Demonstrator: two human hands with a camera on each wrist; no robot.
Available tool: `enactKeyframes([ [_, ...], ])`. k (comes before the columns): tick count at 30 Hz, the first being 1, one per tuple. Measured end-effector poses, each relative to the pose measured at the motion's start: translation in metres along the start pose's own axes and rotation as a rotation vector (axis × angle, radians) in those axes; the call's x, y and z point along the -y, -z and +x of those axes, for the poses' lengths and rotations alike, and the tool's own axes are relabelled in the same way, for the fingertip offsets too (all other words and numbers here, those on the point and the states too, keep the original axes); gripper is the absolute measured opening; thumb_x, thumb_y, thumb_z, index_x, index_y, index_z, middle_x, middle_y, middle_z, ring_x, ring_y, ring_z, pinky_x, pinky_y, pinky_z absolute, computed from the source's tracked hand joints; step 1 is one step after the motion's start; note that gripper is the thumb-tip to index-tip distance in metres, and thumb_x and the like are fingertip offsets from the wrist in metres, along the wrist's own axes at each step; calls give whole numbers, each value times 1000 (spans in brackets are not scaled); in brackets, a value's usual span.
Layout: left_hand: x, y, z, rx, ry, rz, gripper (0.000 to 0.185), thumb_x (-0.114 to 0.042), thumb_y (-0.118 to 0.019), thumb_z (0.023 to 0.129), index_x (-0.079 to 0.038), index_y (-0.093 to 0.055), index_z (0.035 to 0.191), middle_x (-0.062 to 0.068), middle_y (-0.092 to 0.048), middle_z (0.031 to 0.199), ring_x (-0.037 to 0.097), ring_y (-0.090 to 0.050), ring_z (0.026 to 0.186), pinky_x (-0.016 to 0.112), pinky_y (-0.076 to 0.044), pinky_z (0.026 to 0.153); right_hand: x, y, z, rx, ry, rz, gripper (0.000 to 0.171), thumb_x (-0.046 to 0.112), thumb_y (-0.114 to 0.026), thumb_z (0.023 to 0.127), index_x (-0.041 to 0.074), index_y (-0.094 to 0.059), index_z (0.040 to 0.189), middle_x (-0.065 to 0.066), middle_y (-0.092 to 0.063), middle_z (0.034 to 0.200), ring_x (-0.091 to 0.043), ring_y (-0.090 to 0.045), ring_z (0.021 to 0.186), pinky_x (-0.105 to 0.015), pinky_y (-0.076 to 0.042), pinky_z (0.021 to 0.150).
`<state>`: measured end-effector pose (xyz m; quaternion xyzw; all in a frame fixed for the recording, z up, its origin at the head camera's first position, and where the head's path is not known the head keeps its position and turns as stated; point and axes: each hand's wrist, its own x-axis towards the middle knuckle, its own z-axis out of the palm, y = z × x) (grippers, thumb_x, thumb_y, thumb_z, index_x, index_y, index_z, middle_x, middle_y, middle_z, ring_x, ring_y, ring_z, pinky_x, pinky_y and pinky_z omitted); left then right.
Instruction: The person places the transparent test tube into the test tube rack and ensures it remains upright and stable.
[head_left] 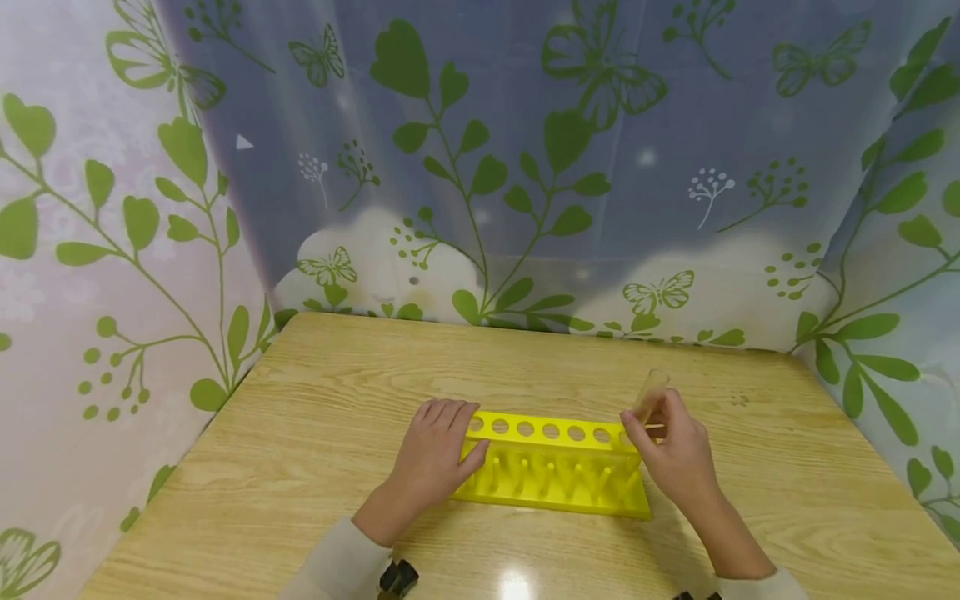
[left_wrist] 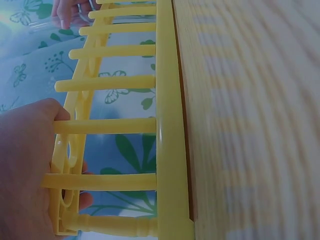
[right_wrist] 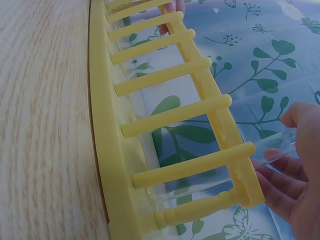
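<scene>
A yellow test tube rack (head_left: 551, 493) stands on the table, with a row of round holes along its top bar and upright pegs on its base. My left hand (head_left: 435, 450) grips the top bar's left end, thumb in front and fingers over the back. At the right end, my right hand (head_left: 678, 454) pinches a clear test tube (head_left: 654, 387) between thumb and fingers. The tube leans to the right, its open end above the hand. In the right wrist view, the lower part of the tube (right_wrist: 200, 183) passes through the end hole, down toward the base.
The wooden table (head_left: 360, 367) carries the rack near its front middle. A curtain (head_left: 517, 167) printed with leaves and butterflies hangs behind the table and along both sides. Several pegs (right_wrist: 170, 117) project from the rack base beneath the holes.
</scene>
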<state>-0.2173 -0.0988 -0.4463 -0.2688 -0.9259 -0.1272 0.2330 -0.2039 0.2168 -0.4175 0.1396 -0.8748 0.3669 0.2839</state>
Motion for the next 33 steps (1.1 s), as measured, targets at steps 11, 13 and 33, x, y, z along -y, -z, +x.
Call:
enactKeyframes([
  [11, 2, 1, -2, 14, 20, -28, 49, -39, -58, 93, -6, -56, 129, 9, -62, 121, 26, -56, 113, 46, -38, 103, 2, -1, 2, 12, -11, -7, 22, 8, -69, 88, 8, -49, 97, 3, -59, 83, -16, -67, 78, -23, -55, 64],
  [13, 2, 1, -2, 20, 22, -30, 50, -40, -59, 93, -5, -56, 129, 9, -62, 121, 26, -56, 113, 46, -38, 103, 3, 0, 2, 19, -15, -3, 21, 9, -69, 89, 7, -49, 97, 3, -59, 84, -14, -66, 79, -22, -55, 65],
  [33, 1, -2, 1, 22, 24, -58, 54, -41, -53, 96, -6, -51, 137, 9, -55, 132, 27, -50, 124, 53, -30, 110, -2, 9, 0, 90, -80, -5, 40, 18, -73, 87, 3, -46, 113, -10, -56, 106, -30, -60, 101, -44, -52, 86],
])
